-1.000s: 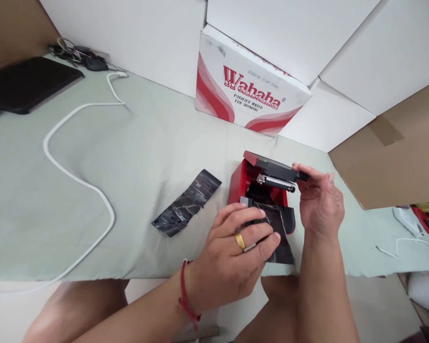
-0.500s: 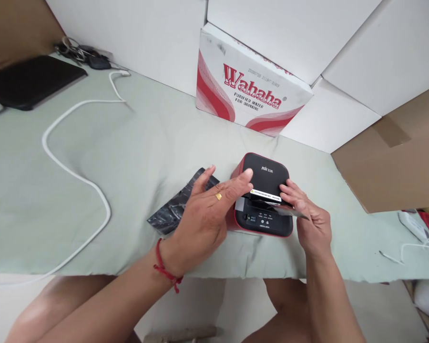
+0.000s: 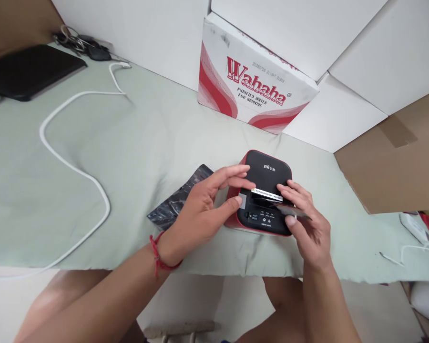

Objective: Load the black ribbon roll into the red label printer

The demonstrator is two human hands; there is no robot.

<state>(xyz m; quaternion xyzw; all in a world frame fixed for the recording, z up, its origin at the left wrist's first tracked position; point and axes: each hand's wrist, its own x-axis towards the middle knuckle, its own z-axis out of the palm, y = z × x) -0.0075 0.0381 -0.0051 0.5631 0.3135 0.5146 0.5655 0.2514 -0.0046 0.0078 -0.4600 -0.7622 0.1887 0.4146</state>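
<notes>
On a pale green cloth-covered table, a boxy red-and-black plastic device sits right of a flat strip of shiny black film, with a white-and-red cardboard box behind the device; far left, a curving white cable ends near metal keys
</notes>
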